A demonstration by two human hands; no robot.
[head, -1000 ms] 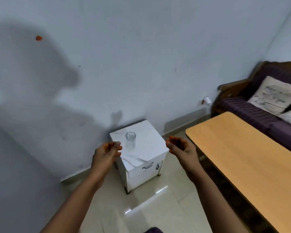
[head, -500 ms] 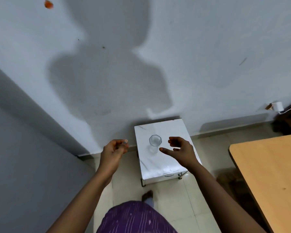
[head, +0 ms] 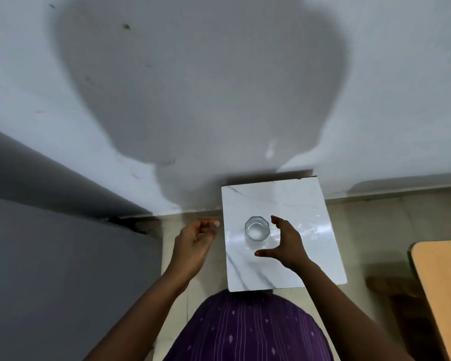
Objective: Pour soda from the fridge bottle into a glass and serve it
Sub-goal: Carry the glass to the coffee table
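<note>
The pale wall point(head: 219, 87) fills most of what I see, with my broad shadow point(head: 201, 82) spread across it. Below, the tiled floor point(head: 375, 217) runs along its foot, and a corner of the tan wooden table point(head: 443, 287) shows at the right edge. My purple patterned garment point(head: 248, 332) sits at the bottom. Straight ahead stands the small white marble-topped counter point(head: 307, 204), pushed against the wall. My right hand point(head: 287, 243) hovers over its top, spread wide in a curve, thumb toward me and fingers away, holding nothing and not touching the glass. My left hand point(head: 193, 241) hangs over the floor just left of the counter, fingers loosely curled inward, with nothing in it. The clear faceted glass point(head: 257, 228) stands upright near the middle of the counter, just left of my right palm.
</note>
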